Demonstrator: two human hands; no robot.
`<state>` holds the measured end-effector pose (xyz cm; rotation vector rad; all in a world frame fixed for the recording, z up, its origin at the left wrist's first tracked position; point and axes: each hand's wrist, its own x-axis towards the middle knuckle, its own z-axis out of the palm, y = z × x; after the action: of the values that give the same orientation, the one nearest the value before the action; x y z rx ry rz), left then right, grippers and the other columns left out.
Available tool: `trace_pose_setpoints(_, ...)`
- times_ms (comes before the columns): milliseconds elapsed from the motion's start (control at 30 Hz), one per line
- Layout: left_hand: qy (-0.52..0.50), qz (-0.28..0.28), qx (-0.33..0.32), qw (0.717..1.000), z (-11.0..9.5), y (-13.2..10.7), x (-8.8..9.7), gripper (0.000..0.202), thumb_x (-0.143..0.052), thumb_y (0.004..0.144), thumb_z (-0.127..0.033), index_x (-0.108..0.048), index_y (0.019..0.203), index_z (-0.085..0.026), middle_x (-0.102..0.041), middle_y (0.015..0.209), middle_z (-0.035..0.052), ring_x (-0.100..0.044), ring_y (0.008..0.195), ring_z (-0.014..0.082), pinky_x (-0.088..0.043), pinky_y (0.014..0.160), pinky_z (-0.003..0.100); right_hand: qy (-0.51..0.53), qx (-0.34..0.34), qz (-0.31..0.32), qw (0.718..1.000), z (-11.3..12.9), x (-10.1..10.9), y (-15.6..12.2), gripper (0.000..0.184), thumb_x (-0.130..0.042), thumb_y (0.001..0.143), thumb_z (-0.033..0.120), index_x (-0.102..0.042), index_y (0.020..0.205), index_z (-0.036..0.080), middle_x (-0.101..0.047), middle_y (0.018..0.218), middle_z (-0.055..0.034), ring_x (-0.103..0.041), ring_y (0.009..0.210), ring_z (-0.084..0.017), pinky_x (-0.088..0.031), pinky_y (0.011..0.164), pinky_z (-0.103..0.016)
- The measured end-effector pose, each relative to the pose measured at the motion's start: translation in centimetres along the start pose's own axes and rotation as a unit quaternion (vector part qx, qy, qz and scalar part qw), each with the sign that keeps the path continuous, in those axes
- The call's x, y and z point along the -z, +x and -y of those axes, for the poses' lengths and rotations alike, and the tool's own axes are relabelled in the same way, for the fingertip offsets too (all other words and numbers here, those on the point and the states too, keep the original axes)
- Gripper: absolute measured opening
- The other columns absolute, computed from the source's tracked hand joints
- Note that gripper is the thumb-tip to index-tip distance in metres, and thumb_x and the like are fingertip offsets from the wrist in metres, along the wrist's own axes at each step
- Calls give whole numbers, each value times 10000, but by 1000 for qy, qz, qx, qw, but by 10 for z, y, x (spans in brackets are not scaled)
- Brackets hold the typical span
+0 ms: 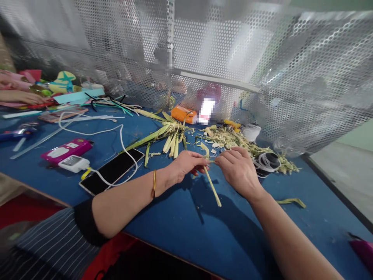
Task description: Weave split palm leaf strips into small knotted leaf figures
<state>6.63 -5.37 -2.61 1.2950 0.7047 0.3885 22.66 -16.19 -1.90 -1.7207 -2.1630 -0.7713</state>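
My left hand (189,163), with a gold bangle at the wrist, pinches a thin pale-green husk stalk (213,188) between thumb and fingertips. The stalk's lower end slants down toward me above the blue table. Close beside it, my right hand (237,169) is closed, fingertips pressed together. A short pale husk strip (212,161) bridges the two sets of fingertips; its end inside the right hand is hidden. Beyond the left hand lies a bunch of green and cream husk leaves (171,134). A spool of white thread (266,162) stands just past my right hand.
A heap of husk scraps (233,138) lies behind my hands. At the back are an orange packet (184,114) and a lit phone (206,110), against a perforated screen (215,50). Left are a dark phone (116,171), a pink device (67,151), a white cable (121,134) and another person's hand (27,97).
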Motion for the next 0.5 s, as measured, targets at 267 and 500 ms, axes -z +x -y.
trace_pose_setpoints(267, -76, -59, -17, 995, 5, 1, -3, 113, -693, 727, -219, -669, 630, -166, -686, 697, 43, -567, 540, 76, -391, 458, 200, 24, -21, -36, 999, 7, -16, 0, 236, -465, 960, 201, -640, 801, 194, -707, 781, -36, -618, 781, -172, -354, 886, -350)
trace_pose_setpoints(500, -81, -68, -19, 994, 1, 2, 1, 116, -705, 732, -255, -690, 695, -145, -725, 834, 68, -615, 600, 83, -237, 388, 178, 72, -204, -221, 951, 16, 22, -1, 141, -522, 924, 259, -657, 926, 217, -710, 892, -71, -639, 865, -228, -412, 814, -354)
